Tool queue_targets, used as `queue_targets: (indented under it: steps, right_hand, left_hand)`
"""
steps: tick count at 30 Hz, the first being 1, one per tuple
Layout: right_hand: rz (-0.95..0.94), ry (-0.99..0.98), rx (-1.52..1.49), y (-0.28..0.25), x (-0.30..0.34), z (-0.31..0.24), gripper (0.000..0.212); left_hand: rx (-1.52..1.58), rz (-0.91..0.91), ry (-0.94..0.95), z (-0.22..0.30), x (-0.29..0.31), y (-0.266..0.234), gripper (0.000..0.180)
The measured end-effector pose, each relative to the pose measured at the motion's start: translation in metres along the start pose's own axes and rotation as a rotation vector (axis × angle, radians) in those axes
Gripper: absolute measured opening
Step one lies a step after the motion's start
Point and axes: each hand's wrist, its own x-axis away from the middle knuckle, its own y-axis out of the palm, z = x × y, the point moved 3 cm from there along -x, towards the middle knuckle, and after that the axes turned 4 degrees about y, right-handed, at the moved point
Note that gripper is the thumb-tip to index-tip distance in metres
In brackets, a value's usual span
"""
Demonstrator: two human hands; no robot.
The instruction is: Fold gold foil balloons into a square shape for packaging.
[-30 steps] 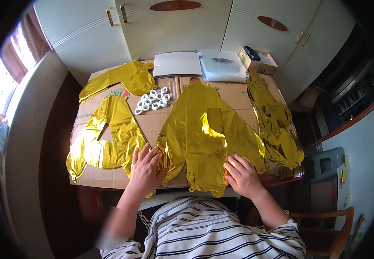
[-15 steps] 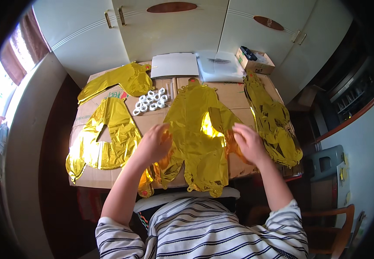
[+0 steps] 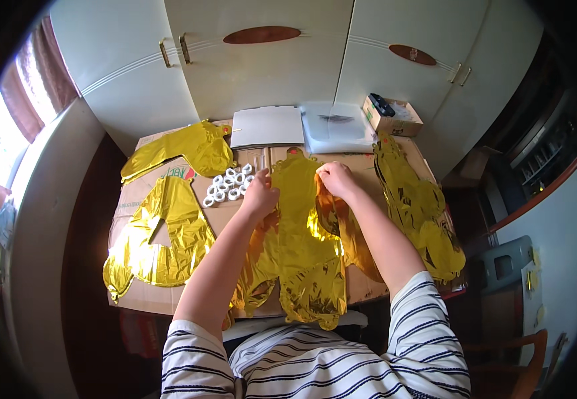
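Observation:
A flat gold foil balloon (image 3: 297, 206) lies in front of me, its upper end toward the cabinets and its lower end over the table's near edge. My right hand (image 3: 336, 179) pinches the balloon's right edge near the top, and the foil there is lifted and folded. At the left edge, the fingers of my left hand (image 3: 262, 194) are curled closed on the foil; their tips are partly hidden. Left of that hand sit several small white rolls (image 3: 228, 183). Another flat gold balloon (image 3: 185, 216), with a hole in its middle, is beside my left forearm.
Cardboard (image 3: 159, 296) covers the table. A curved gold balloon (image 3: 202, 143) lies far left, and more gold foil balloons (image 3: 411, 206) lie right. At the back are grey-white sheets (image 3: 266, 126), a clear plastic packet (image 3: 335, 133) and an open box (image 3: 398, 120). Cabinets stand behind.
Both hands have moved away from me, up along the balloon's sides toward its top, and come closer together. The right hand now holds the edge, with the foil's right side lifted.

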Motion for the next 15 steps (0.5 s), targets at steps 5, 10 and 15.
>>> queue_targets:
  steps: [5,10,15]
  right_hand:
    - [0.082,-0.074,-0.072,0.007,-0.007,0.005,0.02]
    - [0.155,-0.281,0.08,0.016,-0.001,0.002,0.021]
    - [0.136,-0.363,0.01,0.016,-0.004,0.0,0.022]
  left_hand:
    - [-0.015,0.041,0.007,0.001,0.004,-0.005,0.068]
    - [-0.043,0.03,0.075,0.009,0.015,-0.002,0.066]
    - [-0.185,0.049,0.273,0.008,0.056,-0.006,0.063]
